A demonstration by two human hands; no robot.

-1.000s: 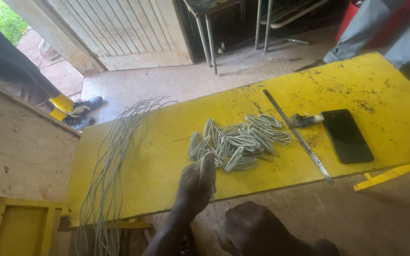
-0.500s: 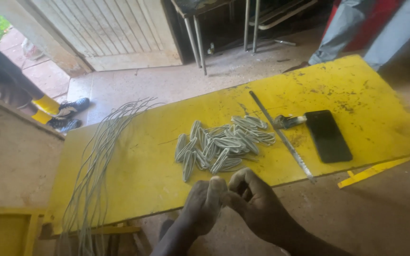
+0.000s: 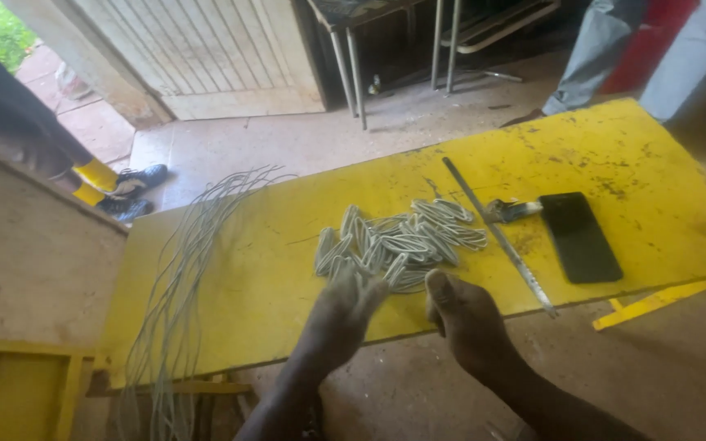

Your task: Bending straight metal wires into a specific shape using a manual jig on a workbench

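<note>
My left hand (image 3: 341, 314) reaches with fingers spread wide, its grip empty, touching the near edge of the pile of folded wire loops (image 3: 398, 241) lying mid-way on the yellow surface (image 3: 271, 286). My right hand (image 3: 467, 318) curls loosely just beside the pile; whether its grip holds anything, I cannot tell.

A yellow worktop (image 3: 271, 278) crosses the frame; at its centre lies a pile of bent wire loops (image 3: 398, 241); the left hand (image 3: 341, 314) reaches its fingers onto the pile's near edge; the right hand (image 3: 467, 318) sits just beside it, loosely curled; long wires (image 3: 177, 278) trail at left; a metal strip (image 3: 500, 237) and black phone (image 3: 579, 237) lie at right.
</note>
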